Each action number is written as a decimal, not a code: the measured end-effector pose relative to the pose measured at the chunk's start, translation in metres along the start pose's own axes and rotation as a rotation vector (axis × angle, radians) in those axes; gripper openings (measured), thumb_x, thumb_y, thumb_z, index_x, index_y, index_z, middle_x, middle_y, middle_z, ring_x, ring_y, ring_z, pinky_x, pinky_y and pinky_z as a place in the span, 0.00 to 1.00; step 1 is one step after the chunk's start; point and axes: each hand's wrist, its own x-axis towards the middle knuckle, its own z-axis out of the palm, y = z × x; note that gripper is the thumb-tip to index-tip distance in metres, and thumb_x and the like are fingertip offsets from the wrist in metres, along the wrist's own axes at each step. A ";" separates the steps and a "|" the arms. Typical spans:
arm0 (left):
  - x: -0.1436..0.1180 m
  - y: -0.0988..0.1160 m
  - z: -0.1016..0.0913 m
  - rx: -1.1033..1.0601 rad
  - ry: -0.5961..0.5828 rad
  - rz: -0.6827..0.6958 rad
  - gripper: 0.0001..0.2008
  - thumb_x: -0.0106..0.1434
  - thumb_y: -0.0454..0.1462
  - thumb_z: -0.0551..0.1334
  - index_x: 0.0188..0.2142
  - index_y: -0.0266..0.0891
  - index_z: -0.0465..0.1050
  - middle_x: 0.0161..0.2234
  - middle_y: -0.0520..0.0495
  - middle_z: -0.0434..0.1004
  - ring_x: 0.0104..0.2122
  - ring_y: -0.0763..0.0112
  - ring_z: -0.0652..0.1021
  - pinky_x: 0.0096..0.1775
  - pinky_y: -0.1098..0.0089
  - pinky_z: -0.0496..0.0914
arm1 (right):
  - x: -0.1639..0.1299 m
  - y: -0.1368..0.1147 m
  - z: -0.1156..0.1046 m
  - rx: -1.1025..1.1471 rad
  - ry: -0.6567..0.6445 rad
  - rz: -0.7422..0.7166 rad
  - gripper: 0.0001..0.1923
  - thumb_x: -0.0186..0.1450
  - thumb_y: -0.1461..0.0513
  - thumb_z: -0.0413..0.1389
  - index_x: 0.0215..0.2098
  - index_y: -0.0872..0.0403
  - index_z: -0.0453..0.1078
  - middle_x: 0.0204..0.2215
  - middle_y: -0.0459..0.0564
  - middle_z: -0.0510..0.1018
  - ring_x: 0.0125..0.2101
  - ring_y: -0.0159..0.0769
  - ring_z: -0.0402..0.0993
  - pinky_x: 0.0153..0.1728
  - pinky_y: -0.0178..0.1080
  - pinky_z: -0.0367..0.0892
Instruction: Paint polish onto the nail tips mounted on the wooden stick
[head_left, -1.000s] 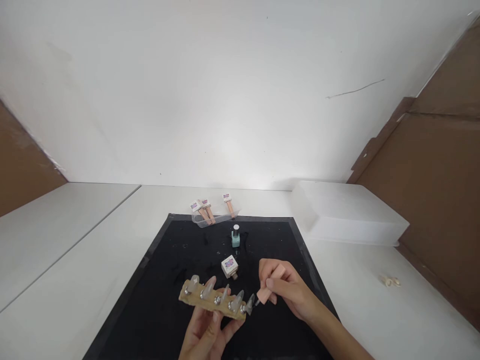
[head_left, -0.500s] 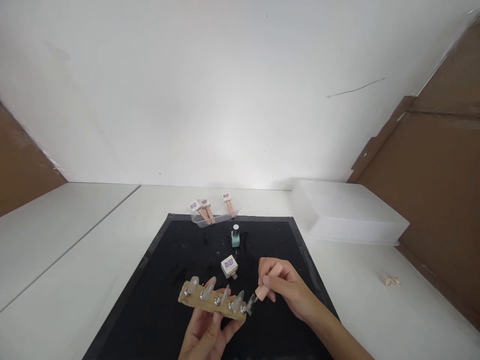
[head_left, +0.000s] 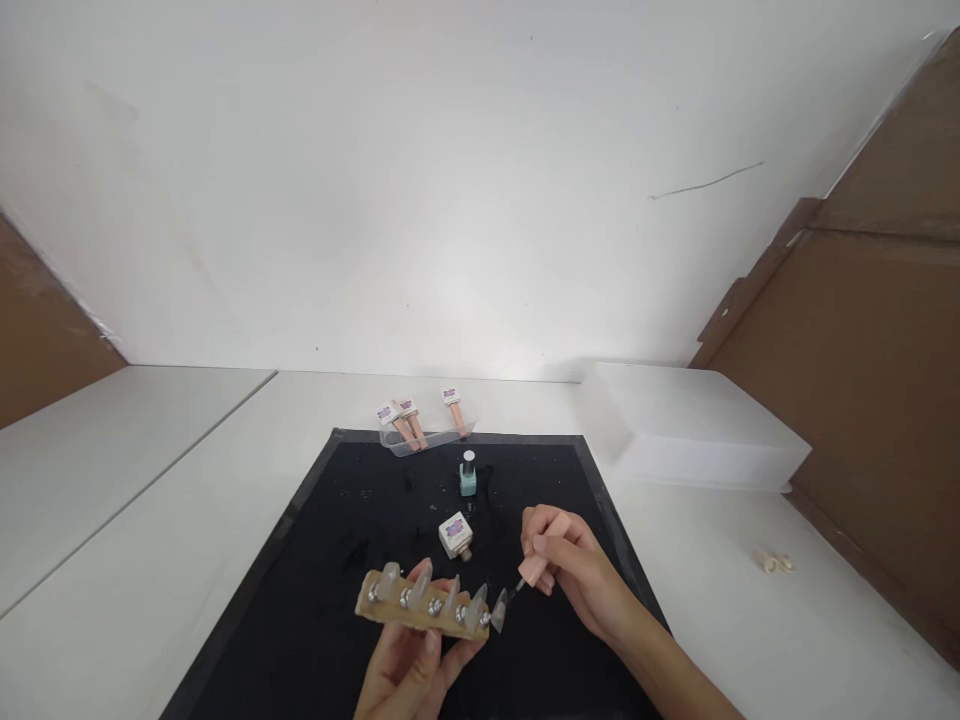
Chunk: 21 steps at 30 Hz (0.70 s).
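One head-worn view looks forward and down, near the black mat (head_left: 360,560).

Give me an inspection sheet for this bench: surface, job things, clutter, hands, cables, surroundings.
Surface: white table with black mat.
Job things: wooden strip carrying five clear nail tips; pink brush cap, brush at the rightmost tip.
Clutter: green bottle, small open bottle, clear tray of pink sticks, white box.
Hands: left hand holds strip; right hand holds cap.
Cables: nothing seen.
Surroundings: white wall, brown panels.
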 end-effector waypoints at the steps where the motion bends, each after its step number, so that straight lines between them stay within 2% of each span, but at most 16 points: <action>1: -0.001 0.001 0.002 0.005 -0.007 0.008 0.17 0.50 0.43 0.67 0.41 0.54 0.76 0.41 0.47 0.79 0.49 0.50 0.72 0.44 0.52 0.70 | 0.000 0.000 0.000 0.002 -0.019 0.006 0.11 0.54 0.59 0.58 0.19 0.57 0.66 0.18 0.41 0.65 0.14 0.22 0.55 0.17 0.31 0.51; 6: -0.003 0.003 0.005 0.019 -0.016 0.017 0.17 0.49 0.43 0.68 0.41 0.53 0.76 0.41 0.47 0.79 0.46 0.51 0.74 0.45 0.51 0.70 | 0.001 0.003 0.001 -0.028 -0.069 0.049 0.11 0.54 0.58 0.60 0.20 0.58 0.69 0.17 0.43 0.68 0.13 0.23 0.56 0.16 0.31 0.51; 14: -0.001 0.001 0.004 -0.016 -0.058 0.060 0.17 0.50 0.41 0.68 0.41 0.55 0.76 0.39 0.50 0.81 0.42 0.57 0.77 0.41 0.57 0.73 | 0.005 0.005 -0.001 -0.096 0.076 0.082 0.05 0.54 0.65 0.55 0.20 0.57 0.67 0.15 0.42 0.69 0.13 0.23 0.56 0.16 0.30 0.52; 21: 0.002 0.000 -0.001 -0.004 -0.047 0.033 0.18 0.51 0.41 0.67 0.43 0.56 0.75 0.41 0.49 0.80 0.44 0.55 0.76 0.43 0.55 0.72 | 0.006 0.006 -0.001 -0.079 0.138 0.048 0.05 0.53 0.65 0.53 0.20 0.56 0.65 0.15 0.40 0.68 0.13 0.23 0.55 0.16 0.30 0.51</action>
